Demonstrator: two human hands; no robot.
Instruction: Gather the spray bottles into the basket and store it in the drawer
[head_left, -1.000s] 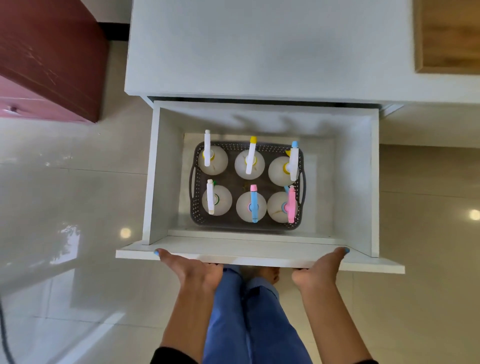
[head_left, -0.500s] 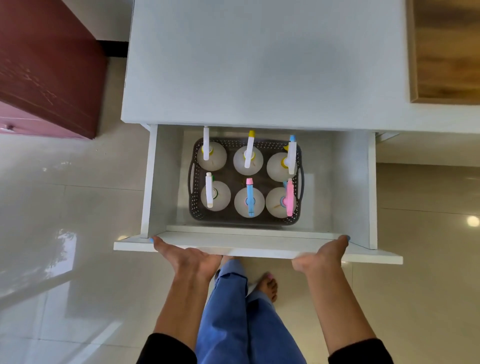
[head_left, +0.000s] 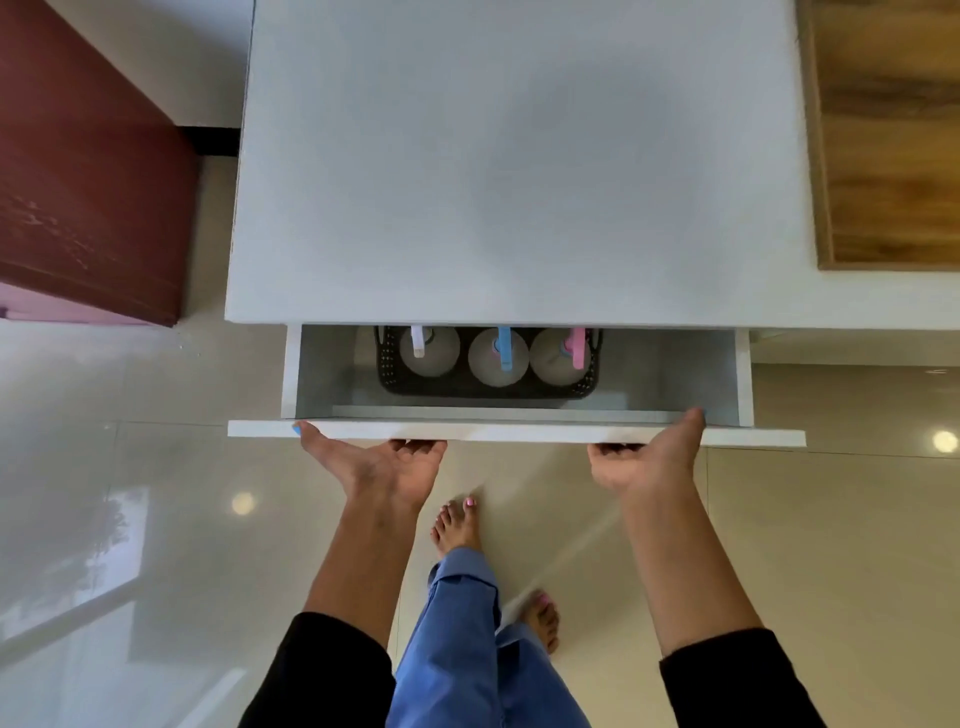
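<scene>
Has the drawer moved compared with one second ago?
Yes. The drawer has slid inward under the white cabinet top, which now hides the back row of bottles.

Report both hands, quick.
Left hand: grips the drawer front, thumb on top.
Right hand: grips the same drawer front, thumb on top.

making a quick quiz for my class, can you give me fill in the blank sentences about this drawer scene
1. The basket in the drawer is dark ____ in colour.
2. ____ spray bottles can be seen in the basket below the cabinet top.
3. The middle spray bottle has a ____ nozzle.
4. The left hand and the right hand both hold the drawer's ____ panel.

Missing words: grey; three; blue; front
</scene>
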